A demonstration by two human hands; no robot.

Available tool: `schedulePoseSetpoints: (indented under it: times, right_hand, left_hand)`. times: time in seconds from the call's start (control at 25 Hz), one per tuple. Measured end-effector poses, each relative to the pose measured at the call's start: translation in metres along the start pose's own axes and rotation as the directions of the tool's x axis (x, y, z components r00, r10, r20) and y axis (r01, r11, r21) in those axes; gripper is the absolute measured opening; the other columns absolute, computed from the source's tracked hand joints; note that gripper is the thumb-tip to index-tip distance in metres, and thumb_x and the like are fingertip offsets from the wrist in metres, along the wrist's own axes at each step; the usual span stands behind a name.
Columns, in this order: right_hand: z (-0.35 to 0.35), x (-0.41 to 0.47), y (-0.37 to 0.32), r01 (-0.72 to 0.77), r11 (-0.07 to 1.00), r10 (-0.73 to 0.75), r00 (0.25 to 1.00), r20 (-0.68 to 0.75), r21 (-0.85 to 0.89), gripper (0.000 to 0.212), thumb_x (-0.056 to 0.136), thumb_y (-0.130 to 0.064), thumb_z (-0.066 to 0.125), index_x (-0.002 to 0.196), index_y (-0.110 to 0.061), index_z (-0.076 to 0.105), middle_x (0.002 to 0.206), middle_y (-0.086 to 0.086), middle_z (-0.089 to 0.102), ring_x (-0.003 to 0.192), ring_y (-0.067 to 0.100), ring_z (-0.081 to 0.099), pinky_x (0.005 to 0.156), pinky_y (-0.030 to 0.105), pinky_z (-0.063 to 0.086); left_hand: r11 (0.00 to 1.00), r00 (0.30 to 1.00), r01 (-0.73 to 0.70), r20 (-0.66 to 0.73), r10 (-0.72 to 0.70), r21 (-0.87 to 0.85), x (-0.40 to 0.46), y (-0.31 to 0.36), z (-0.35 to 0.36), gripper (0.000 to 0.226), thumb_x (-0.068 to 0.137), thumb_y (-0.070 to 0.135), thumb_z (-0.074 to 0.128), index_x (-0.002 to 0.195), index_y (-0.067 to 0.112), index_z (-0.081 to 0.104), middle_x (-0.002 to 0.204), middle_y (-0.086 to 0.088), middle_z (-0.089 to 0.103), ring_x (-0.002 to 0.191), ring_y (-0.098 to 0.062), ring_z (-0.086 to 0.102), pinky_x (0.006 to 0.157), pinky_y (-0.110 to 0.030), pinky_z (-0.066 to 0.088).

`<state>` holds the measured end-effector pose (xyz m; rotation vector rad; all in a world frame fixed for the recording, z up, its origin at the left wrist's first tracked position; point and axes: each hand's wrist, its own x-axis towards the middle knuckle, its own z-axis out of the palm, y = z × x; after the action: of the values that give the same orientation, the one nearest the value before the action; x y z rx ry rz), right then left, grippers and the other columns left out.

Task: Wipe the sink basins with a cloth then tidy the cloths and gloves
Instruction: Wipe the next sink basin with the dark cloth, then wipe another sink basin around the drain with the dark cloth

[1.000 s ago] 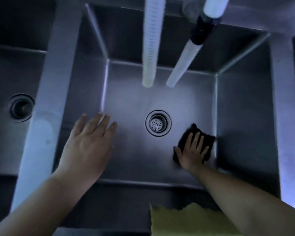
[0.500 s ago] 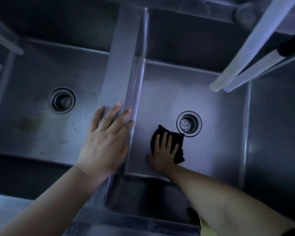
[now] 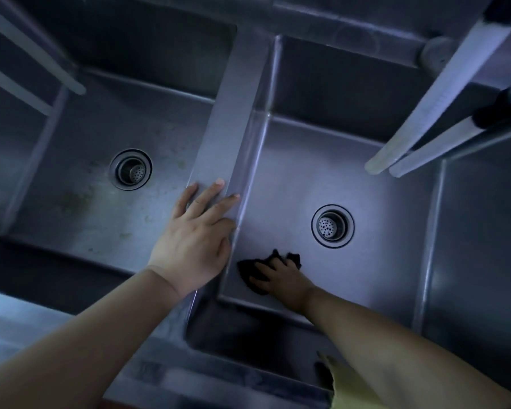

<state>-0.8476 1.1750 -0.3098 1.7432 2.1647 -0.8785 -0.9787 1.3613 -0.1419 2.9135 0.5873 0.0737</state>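
My right hand (image 3: 282, 276) presses a dark cloth (image 3: 247, 268) flat on the floor of the right sink basin (image 3: 381, 231), near its front left corner and just in front of the drain (image 3: 332, 225). The cloth bunches up around my fingers. With its fingers straight, my left hand (image 3: 195, 240) rests on the steel divider (image 3: 233, 113) between the two basins. The left basin (image 3: 86, 137) has greenish stains on its floor around its own drain (image 3: 130, 169).
Two pale hoses (image 3: 419, 119) hang over the back right of the right basin. A yellow cloth (image 3: 347, 388) lies over the front rim under my right forearm. Two more pale tubes (image 3: 27, 51) cross the far left corner.
My right hand has dragged the cloth from the basin's right side past the drain to its front left corner. My left hand has settled on the divider. The view has swung left.
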Motion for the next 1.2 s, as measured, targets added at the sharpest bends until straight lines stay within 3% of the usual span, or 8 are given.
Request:
schedulePoseSetpoints:
  times: [0.12,0.28,0.44,0.56,0.68,0.84,1.0,1.2]
  right_hand:
    - [-0.011,-0.036,0.01,-0.337,0.926,0.329,0.941,0.076,0.172,0.065,0.087,0.0,0.047,0.143,-0.029,0.034,0.148,0.014,0.027,0.127,0.033,0.033,0.099,0.046,0.035]
    - [-0.037,-0.093,0.026,-0.654,0.563,0.703,0.7,0.124,0.505,0.053,0.086,-0.004,0.047,0.134,-0.027,0.047,0.127,0.009,0.045,0.117,0.029,0.044,0.096,0.036,0.043]
    - [-0.072,-0.148,0.022,-0.517,0.238,0.868,0.493,0.058,0.822,0.049,0.084,0.004,0.043,0.124,-0.021,0.057,0.112,0.013,0.053,0.089,0.033,0.059,0.062,0.036,0.054]
    - [-0.1,-0.185,0.002,-0.333,0.119,0.908,0.418,0.034,0.935,0.052,0.084,0.007,0.043,0.125,-0.022,0.056,0.109,0.016,0.059,0.067,0.027,0.064,0.039,0.025,0.046]
    - [-0.125,-0.205,-0.029,-0.213,0.091,0.908,0.419,0.007,0.973,0.057,0.081,0.01,0.044,0.122,-0.028,0.056,0.101,0.017,0.062,0.062,0.026,0.064,0.042,0.028,0.047]
    - [-0.151,-0.203,-0.086,-0.19,0.176,0.888,0.454,-0.072,0.966,0.058,0.08,0.008,0.049,0.124,-0.029,0.056,0.115,0.008,0.061,0.093,0.027,0.063,0.065,0.029,0.052]
    - [-0.184,-0.168,-0.151,-0.161,0.345,0.811,0.546,-0.208,0.925,0.048,0.081,0.002,0.052,0.119,-0.024,0.062,0.098,0.0,0.065,0.084,0.021,0.064,0.072,0.034,0.053]
    - [-0.23,-0.082,-0.247,-0.068,0.419,0.767,0.561,-0.313,0.905,0.051,0.083,-0.005,0.061,0.129,-0.021,0.047,0.099,-0.008,0.058,0.088,0.011,0.06,0.07,0.016,0.046]
  left_hand:
    - [1.0,1.0,0.001,-0.008,-0.001,-0.006,0.0,0.002,-0.004,0.032,0.078,0.023,0.041,0.08,0.022,0.073,0.127,0.0,0.062,0.132,-0.029,0.044,0.112,-0.049,0.022]
    - [1.0,1.0,-0.005,-0.021,0.005,0.005,-0.002,0.007,-0.01,0.038,0.078,0.025,0.036,0.078,0.02,0.074,0.123,-0.002,0.064,0.128,-0.03,0.047,0.112,-0.048,0.025]
    - [0.998,0.999,-0.015,-0.049,0.018,0.058,-0.003,0.017,-0.019,0.04,0.076,0.024,0.037,0.077,0.013,0.075,0.117,-0.006,0.068,0.121,-0.034,0.054,0.105,-0.054,0.036]
    - [0.974,0.994,-0.001,0.106,-0.024,0.228,-0.004,0.031,-0.027,0.038,0.085,0.018,0.042,0.115,0.009,0.064,0.142,-0.01,0.048,0.138,-0.032,0.033,0.113,-0.05,0.023]
    - [0.984,0.983,0.021,0.178,-0.053,0.176,-0.012,0.058,-0.034,0.055,0.086,0.015,0.047,0.14,0.015,0.037,0.154,-0.008,0.026,0.143,-0.022,0.02,0.114,-0.039,0.017]
    - [0.993,0.988,-0.116,0.103,0.118,-0.02,-0.037,0.098,-0.063,0.069,0.061,0.02,0.076,0.127,0.016,0.057,0.131,-0.007,0.057,0.119,-0.02,0.056,0.094,-0.033,0.047]
    - [0.961,0.989,0.021,0.149,0.021,-0.276,-0.067,0.082,-0.083,0.067,0.088,0.024,0.053,0.147,0.026,0.023,0.154,0.005,0.026,0.139,-0.016,0.025,0.109,-0.033,0.029]
    - [0.965,0.998,-0.067,-0.021,0.063,-0.253,-0.124,-0.014,-0.138,0.056,0.082,0.011,0.053,0.136,0.024,0.045,0.147,0.005,0.039,0.135,-0.015,0.032,0.107,-0.031,0.031]
